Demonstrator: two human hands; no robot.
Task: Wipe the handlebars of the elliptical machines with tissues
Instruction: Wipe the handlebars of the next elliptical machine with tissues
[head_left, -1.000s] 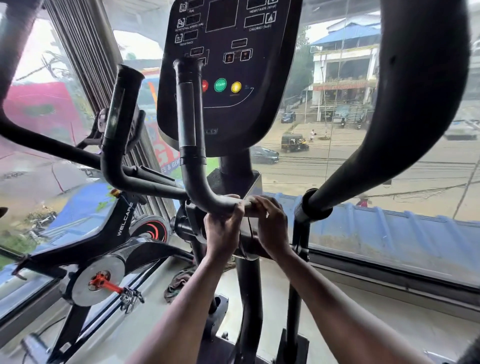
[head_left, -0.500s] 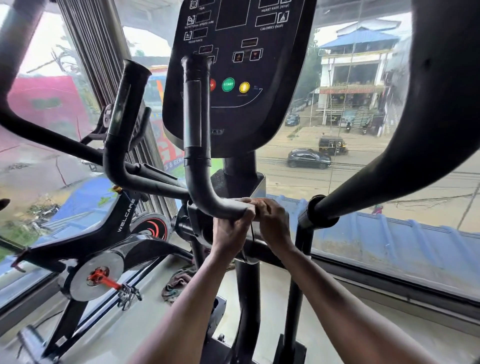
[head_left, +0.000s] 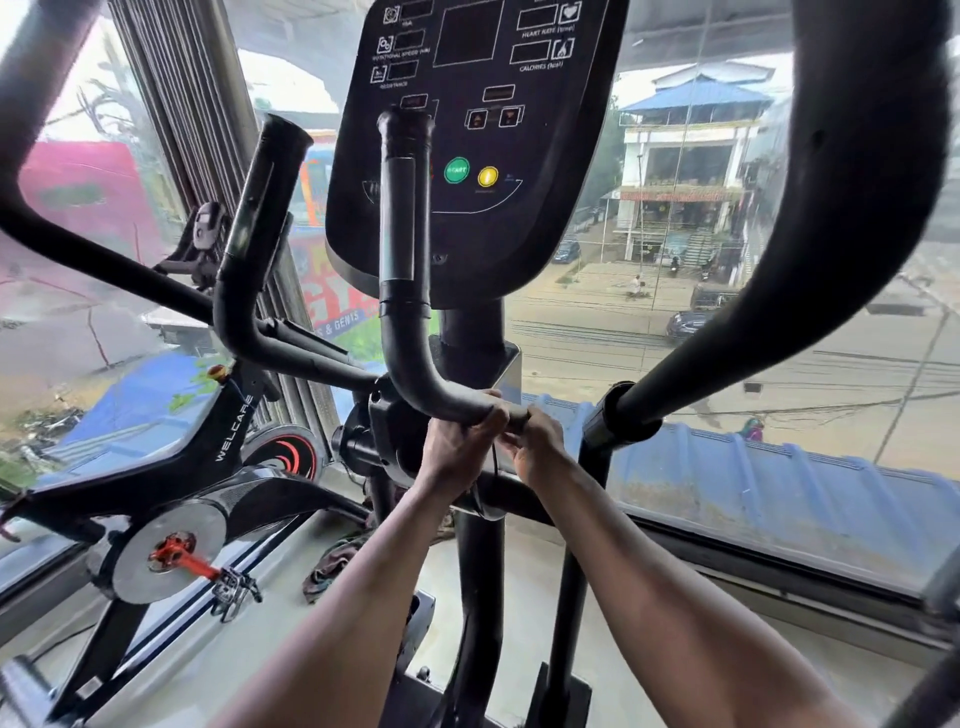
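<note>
A black curved inner handlebar (head_left: 402, 291) of the elliptical rises in front of the console (head_left: 478, 135) and bends right into a short horizontal end. My left hand (head_left: 457, 447) grips that horizontal end from below, fingers curled over the bar. My right hand (head_left: 537, 441) is just to its right, fingers curled at the bar's tip. No tissue shows in either hand; the palms are hidden. A second inner handlebar (head_left: 249, 249) stands to the left. The big moving arm (head_left: 810, 218) sweeps up on the right.
A Welcare spin bike (head_left: 171, 467) stands at the left by the window. A crumpled cloth (head_left: 332, 566) lies on the floor beside the elliptical's centre post (head_left: 480, 597). Glass windows close off the front and the left side, with a street below.
The view has shifted slightly, so the machine sits further right in the frame. Both hands stay on the horizontal end of the handlebar, with only small shifts of the fingers.
</note>
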